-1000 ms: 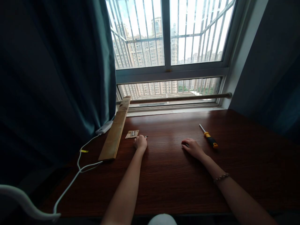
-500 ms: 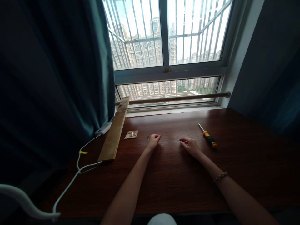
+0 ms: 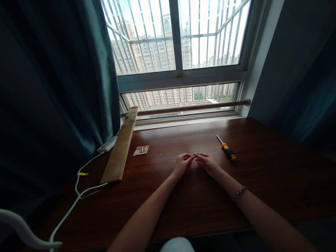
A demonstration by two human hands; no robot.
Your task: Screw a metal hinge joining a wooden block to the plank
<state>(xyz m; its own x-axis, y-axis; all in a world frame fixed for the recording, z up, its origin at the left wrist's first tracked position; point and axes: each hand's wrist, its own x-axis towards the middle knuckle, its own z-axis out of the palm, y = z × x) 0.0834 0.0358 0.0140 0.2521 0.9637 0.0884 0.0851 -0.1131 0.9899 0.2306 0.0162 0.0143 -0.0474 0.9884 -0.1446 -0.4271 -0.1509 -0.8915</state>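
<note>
the dark red-brown table [image 3: 252, 196] runs out of view at the bottom right, its far right corner lost in shadow. left of the wooden board [image 3: 118, 150] hangs a blue curtain [image 3: 78, 87], cut off at the top and left edges; beyond the board stands a barred window [image 3: 179, 74], its top cut off. the board itself lies aslant, its far end reaching the window sill. nearer than the board, a white curved thing [image 3: 21, 220] and a pale round thing [image 3: 177, 245] are cut off by the frame edges.

well right of the board, the left hand [image 3: 183, 164] and right hand [image 3: 207, 163] meet at the fingertips. the left thumb and forefinger are pinched together on a tiny piece [image 3: 194, 155]; the right fingertips touch there too, but i cannot tell whether they grip. fingers hide most of the piece, which looks thin and dark, perhaps a screw.

farther right of the board lies a screwdriver [image 3: 227, 149], its handle yellow and black. just right of the board, a flat tan piece [image 3: 136, 152] bears small metal bits [image 3: 142, 149], too small to count. a thin metal pin [image 3: 160, 153] lies between that and the left hand.
</note>
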